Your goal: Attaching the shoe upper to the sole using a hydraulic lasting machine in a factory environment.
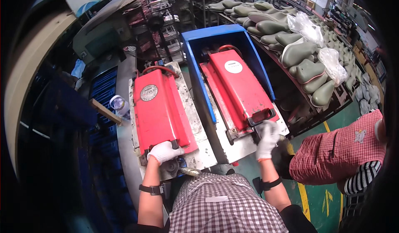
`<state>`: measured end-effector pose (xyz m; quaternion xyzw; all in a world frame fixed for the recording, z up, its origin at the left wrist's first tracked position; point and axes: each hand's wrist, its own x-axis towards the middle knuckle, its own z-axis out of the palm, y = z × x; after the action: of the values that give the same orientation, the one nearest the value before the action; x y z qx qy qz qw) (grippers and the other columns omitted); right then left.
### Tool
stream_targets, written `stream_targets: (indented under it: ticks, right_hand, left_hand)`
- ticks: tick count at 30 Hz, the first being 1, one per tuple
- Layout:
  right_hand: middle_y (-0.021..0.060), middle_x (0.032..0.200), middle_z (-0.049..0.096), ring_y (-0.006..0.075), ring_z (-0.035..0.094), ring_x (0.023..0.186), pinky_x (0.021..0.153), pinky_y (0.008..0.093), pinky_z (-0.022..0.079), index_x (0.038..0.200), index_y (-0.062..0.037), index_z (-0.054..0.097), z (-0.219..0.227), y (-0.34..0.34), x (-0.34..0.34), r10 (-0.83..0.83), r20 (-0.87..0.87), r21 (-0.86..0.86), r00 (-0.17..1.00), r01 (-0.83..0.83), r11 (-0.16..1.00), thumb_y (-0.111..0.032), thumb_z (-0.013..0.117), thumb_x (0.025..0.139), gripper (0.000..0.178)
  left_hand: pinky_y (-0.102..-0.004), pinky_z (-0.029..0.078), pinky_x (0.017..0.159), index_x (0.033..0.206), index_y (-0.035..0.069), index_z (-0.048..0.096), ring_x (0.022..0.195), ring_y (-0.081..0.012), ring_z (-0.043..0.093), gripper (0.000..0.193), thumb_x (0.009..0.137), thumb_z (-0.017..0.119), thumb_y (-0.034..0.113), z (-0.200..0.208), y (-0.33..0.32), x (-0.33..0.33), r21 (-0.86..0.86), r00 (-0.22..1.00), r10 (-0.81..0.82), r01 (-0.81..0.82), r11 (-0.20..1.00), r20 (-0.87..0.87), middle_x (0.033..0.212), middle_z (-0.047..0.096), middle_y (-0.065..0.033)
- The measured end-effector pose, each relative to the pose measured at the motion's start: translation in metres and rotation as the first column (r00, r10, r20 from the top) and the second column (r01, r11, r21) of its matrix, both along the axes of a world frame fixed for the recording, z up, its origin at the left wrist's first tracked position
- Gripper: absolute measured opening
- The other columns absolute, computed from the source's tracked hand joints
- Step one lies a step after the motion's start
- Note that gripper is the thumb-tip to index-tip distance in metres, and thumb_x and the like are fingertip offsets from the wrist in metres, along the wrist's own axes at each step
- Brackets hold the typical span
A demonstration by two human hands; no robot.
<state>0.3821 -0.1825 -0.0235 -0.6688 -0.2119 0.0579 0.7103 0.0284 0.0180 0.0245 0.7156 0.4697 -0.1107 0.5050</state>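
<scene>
One red cover (162, 112) left of blue hood (214, 33) had left hand (164, 152) against it; right hand (268, 140) was blurred by hooded cover (241, 87); couldn't tell if either gripped.

A round white label (233, 66) marks the red cover (245, 92) at upper centre; a round grey plate (149, 93) sits left of centre. Neither can be read.

Head-worn fisheye view, facing down and forward, near the red machines (157, 114)
</scene>
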Motion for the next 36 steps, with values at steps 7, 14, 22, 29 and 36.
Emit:
stream_targets:
  ticks: [7,14,22,29,36]
  right_hand:
    - [0.0191,0.112,0.076,0.0316,0.072,0.108,0.097,0.0399,0.055,0.126,-0.0010,0.070,0.012,0.065,-0.153,0.867,-0.398,-0.502,0.299,-0.862,0.067,-0.033,0.065,0.097,0.043]
    - [0.0144,0.091,0.073,0.0259,0.070,0.085,0.080,0.0405,0.055,0.119,-0.0002,0.067,-0.019,0.053,-0.234,0.868,-0.457,-0.636,0.194,-0.753,-0.167,-0.046,0.059,0.099,0.051]
    - [0.0206,0.106,0.077,0.0301,0.074,0.096,0.085,0.0423,0.058,0.123,0.0045,0.073,-0.039,0.042,-0.248,0.792,-0.589,-0.667,0.160,-0.651,-0.364,-0.074,0.053,0.097,0.085]
    - [0.0090,0.103,0.070,0.0220,0.069,0.084,0.072,0.0383,0.056,0.132,-0.0047,0.059,-0.056,0.023,-0.301,0.322,-0.884,0.372,-0.338,-0.927,0.051,-0.046,0.057,0.110,0.046]
    - [0.0168,0.107,0.076,0.0301,0.075,0.099,0.088,0.0421,0.058,0.121,-0.0025,0.070,0.008,0.044,-0.274,0.815,-0.579,-0.612,0.041,-0.682,-0.401,-0.046,0.059,0.104,0.048]
  left_hand:
    - [-0.0491,0.057,0.076,0.097,0.009,0.077,0.083,-0.0381,0.074,0.050,0.094,0.066,0.058,0.014,-0.021,-0.031,0.623,0.970,-0.181,0.242,0.744,-0.161,0.084,0.075,-0.0175]
    - [-0.0515,0.057,0.071,0.088,0.006,0.071,0.076,-0.0409,0.072,0.056,0.097,0.062,0.060,-0.008,-0.019,-0.029,0.682,0.964,-0.225,0.260,0.683,-0.142,0.078,0.072,-0.0207]
    - [-0.0515,0.057,0.066,0.090,0.007,0.070,0.071,-0.0399,0.073,0.054,0.098,0.062,0.060,-0.011,-0.019,-0.032,0.720,0.963,-0.250,0.243,0.650,-0.099,0.076,0.072,-0.0196]
    - [-0.0522,0.057,0.074,0.100,0.010,0.072,0.080,-0.0403,0.073,0.045,0.101,0.060,0.054,-0.008,-0.017,-0.035,0.688,0.966,-0.258,0.186,0.701,0.002,0.083,0.073,-0.0201]
    - [-0.0495,0.057,0.079,0.110,0.012,0.071,0.088,-0.0396,0.073,0.027,0.100,0.064,0.036,0.062,-0.004,-0.054,0.746,0.959,-0.270,0.116,0.656,0.088,0.090,0.074,-0.0189]
